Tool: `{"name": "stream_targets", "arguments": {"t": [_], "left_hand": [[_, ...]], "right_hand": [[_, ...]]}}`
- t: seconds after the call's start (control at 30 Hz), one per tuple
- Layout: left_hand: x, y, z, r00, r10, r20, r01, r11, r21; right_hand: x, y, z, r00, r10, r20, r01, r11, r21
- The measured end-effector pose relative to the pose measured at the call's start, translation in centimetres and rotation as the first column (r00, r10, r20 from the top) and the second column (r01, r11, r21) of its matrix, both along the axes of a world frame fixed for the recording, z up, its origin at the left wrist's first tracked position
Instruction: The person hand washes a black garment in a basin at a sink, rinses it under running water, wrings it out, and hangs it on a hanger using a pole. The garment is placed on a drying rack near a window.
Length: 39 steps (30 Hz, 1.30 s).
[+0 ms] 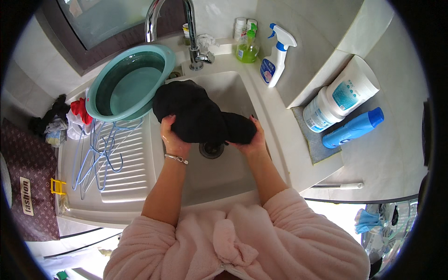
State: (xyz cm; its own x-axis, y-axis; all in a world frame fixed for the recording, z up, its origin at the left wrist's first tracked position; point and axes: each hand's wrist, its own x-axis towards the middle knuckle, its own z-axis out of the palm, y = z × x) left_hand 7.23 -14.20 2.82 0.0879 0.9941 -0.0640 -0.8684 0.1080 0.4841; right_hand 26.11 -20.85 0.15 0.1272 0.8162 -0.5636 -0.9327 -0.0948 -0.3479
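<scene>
Both of my hands hold a bunched black cloth (pixel 199 112) over the laundry sink (pixel 217 182). My left hand (pixel 175 136) grips its lower left side, thumb on top, fingers hidden under the fabric. At the narrower right end, my right hand (pixel 253 140) is closed round the cloth, with its fingers partly hidden. Beneath the cloth, the drain (pixel 211 150) is partly visible. A teal plastic basin (pixel 138 91) holding water stands to the upper left, close to the cloth, beside the chrome faucet (pixel 191 38).
Blue wire hangers (pixel 105 152) lie on the ribbed washboard (pixel 126 178) at left. Red cloth (pixel 81 110) lies beside the basin. A spray bottle (pixel 276 63) and a green soap dispenser (pixel 247 50) stand behind the sink. White tubs (pixel 322 110) and a blue bottle (pixel 350 129) are at right.
</scene>
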Motion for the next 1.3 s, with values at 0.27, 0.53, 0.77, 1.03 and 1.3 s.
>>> {"name": "stream_targets", "arguments": {"t": [0.27, 0.53, 0.77, 1.03, 1.3], "left_hand": [[-0.7, 0.4, 0.4, 0.991, -0.113, 0.067, 0.112, 0.994, 0.016], [-0.4, 1.3, 1.8, 0.964, -0.135, -0.23, 0.126, 0.991, -0.053], [-1.7, 1.7, 0.7, 0.901, -0.395, -0.181, 0.305, 0.872, -0.382], [0.8, 4.4, 0.6, 0.792, -0.581, -0.188, 0.435, 0.754, -0.492], [3.4, 6.9, 0.7, 0.692, -0.675, -0.256, 0.464, 0.687, -0.559]], "right_hand": [[-1.2, -2.8, 1.3, 0.935, 0.295, -0.197, -0.216, 0.913, 0.346], [-0.7, -2.0, 1.8, 0.954, 0.13, -0.271, -0.086, 0.982, 0.166], [0.2, 0.6, 5.6, 0.896, -0.21, 0.391, 0.079, 0.943, 0.323], [-2.2, 0.4, 10.1, 0.105, -0.463, 0.88, -0.695, 0.599, 0.398], [-7.9, -1.5, 8.5, -0.184, -0.691, 0.699, -0.895, 0.412, 0.172]]}}
